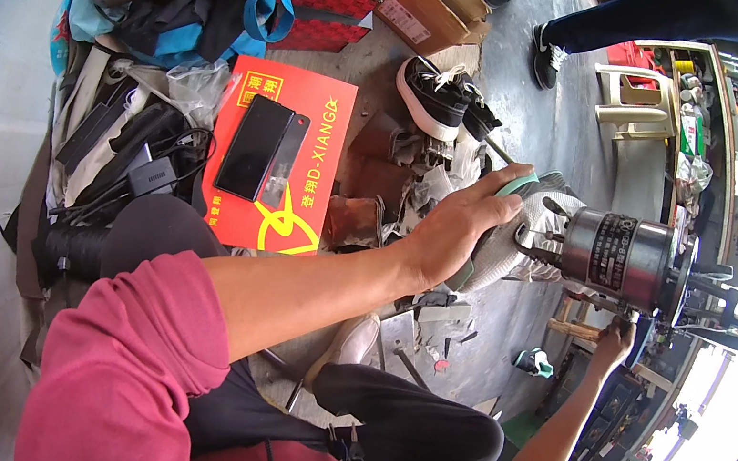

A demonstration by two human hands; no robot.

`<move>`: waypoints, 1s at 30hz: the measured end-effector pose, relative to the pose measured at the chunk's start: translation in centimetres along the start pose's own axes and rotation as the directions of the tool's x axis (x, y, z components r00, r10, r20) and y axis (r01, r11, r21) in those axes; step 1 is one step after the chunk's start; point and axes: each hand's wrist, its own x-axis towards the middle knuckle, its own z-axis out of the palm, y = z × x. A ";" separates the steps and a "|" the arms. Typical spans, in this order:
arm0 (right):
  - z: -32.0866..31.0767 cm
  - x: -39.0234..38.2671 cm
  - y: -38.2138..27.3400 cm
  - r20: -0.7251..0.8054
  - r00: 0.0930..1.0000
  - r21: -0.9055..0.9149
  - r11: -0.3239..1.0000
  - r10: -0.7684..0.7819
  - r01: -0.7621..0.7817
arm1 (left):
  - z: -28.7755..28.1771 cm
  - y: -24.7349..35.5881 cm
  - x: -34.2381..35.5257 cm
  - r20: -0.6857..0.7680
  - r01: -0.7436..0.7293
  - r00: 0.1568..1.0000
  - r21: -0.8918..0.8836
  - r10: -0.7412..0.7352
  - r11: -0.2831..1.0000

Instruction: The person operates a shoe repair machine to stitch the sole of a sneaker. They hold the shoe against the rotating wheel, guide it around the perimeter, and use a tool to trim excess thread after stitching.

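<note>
My left hand [465,227] grips a grey knit shoe [496,259] with a green edge, thumb and fingers wrapped over it. The shoe sits against the front of a hand-cranked shoe-sewing machine [619,256], whose head is a shiny metal cylinder. Small metal arms and the needle area meet the shoe's fabric; the exact contact point is too small to make out. At the machine's lower side my right hand [615,342] is closed by its wheel, at what looks like a crank handle. The handle itself is mostly hidden by the fingers.
A red box [321,108] carries a black phone [255,147]. Black sneakers [437,96] and leather scraps [353,221] lie beyond my left forearm. Bags [190,17] are heaped at the far left. Another person's legs [644,18] stand by a beige plastic stool [636,101].
</note>
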 end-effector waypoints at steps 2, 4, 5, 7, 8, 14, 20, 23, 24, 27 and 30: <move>2.3 -0.4 2.8 -0.005 1.000 -0.004 1.000 0.024 -0.024 | -0.1 0.1 0.0 0.005 -0.006 1.000 0.017 0.006 1.000; 3.6 -2.2 3.1 0.307 0.926 0.062 0.966 0.220 -0.250 | -0.2 0.0 0.0 0.006 -0.002 1.000 0.040 0.002 0.999; 4.5 -2.7 2.3 0.438 0.827 -0.093 0.933 0.352 -0.349 | -0.2 0.0 0.1 0.002 -0.017 1.000 0.065 0.017 0.998; 6.4 -4.9 -0.4 0.604 0.688 -0.051 0.881 0.402 -0.470 | -0.3 -0.1 0.1 -0.006 -0.038 0.999 0.132 0.039 0.991; 6.9 -5.9 -2.1 0.623 0.692 0.001 0.885 0.364 -0.466 | -0.3 -0.2 0.2 -0.004 -0.035 0.999 0.101 0.036 0.994; 1.7 -5.4 -9.1 0.310 0.936 0.223 0.944 0.167 -0.242 | -0.6 -0.3 0.1 0.020 -0.019 1.000 0.058 0.018 0.998; 1.7 -2.1 -3.8 0.188 0.945 -0.003 0.962 0.267 -0.271 | -0.5 0.0 0.0 0.047 -0.002 0.999 0.010 0.001 1.000; 4.7 -3.2 -1.8 0.295 0.888 -0.037 0.933 0.353 -0.358 | -0.6 0.1 0.0 0.049 0.000 0.999 0.039 -0.002 0.999; 5.6 -3.9 -2.0 0.422 0.819 -0.035 0.910 0.389 -0.414 | -0.7 0.1 0.1 0.053 -0.008 0.999 0.040 0.006 0.999; 7.2 -6.8 -4.7 0.648 0.681 0.060 0.869 0.340 -0.491 | -0.8 0.1 0.1 0.059 -0.019 0.998 0.063 0.015 0.998; 4.6 -7.1 -7.6 0.512 0.824 0.187 0.904 0.244 -0.384 | -0.8 -0.1 0.1 0.054 -0.022 0.998 0.084 0.017 0.996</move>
